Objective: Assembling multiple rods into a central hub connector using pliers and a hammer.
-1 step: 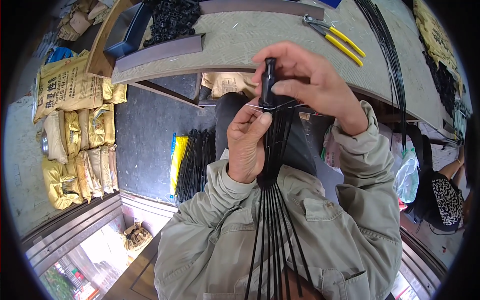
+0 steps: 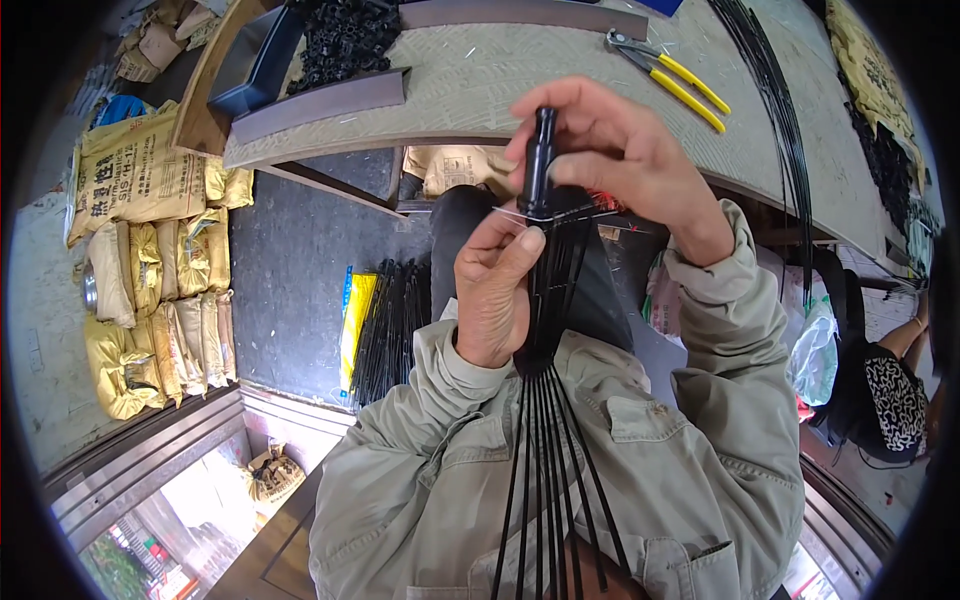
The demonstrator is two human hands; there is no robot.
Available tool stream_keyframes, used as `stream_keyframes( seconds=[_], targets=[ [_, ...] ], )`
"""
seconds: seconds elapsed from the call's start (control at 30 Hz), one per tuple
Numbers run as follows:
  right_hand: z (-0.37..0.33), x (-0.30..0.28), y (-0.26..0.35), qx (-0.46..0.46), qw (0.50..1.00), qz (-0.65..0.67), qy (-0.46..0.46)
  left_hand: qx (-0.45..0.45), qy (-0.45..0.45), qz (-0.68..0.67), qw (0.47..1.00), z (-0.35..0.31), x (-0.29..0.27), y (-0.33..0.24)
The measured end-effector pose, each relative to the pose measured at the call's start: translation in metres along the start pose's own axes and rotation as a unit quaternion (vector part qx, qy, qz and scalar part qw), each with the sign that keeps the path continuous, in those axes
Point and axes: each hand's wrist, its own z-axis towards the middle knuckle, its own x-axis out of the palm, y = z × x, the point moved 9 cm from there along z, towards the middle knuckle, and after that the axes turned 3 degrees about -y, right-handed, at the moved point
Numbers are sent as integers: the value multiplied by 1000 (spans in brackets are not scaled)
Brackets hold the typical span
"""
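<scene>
A black cylindrical piece with a narrower top stands upright above the table's near edge. My right hand grips its side between thumb and fingers. Just below it a bundle of thin black ribs, like those of an umbrella, runs down toward my lap and fans out over my jacket. My left hand pinches the top of that bundle, thumb in front. A thin pale wire crosses where the cylinder meets the ribs, its end sticking out to the left. The fingers partly hide this joint.
Yellow-handled pliers lie on the worktable, near a heap of small black parts and a dark blue bin. Long black rods hang over its right edge. Sacks are stacked at left; another person sits far right.
The black cylinder and my right hand have shifted very slightly upward and to the right. My left hand keeps nearly the same place.
</scene>
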Motion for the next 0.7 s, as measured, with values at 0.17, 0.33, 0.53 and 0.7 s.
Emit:
stream_keyframes(
  seconds=[0.17, 0.33, 0.53, 0.7],
  targets=[
    [2, 4, 4, -56, 998, -26, 27, 1, 14, -16, 1000, -1, -2, 0],
    [6, 7, 7, -104, 991, -26, 83, 34, 10, 8, 999, -1, 1, -6],
    [4, 4, 4, -95, 993, 1, 71, 37, -5, 3, 999, -2, -4, -5],
    [0, 5, -4, -63, 996, 60, 24, 52, -8, 10, 999, -5, -3, -7]
  ],
)
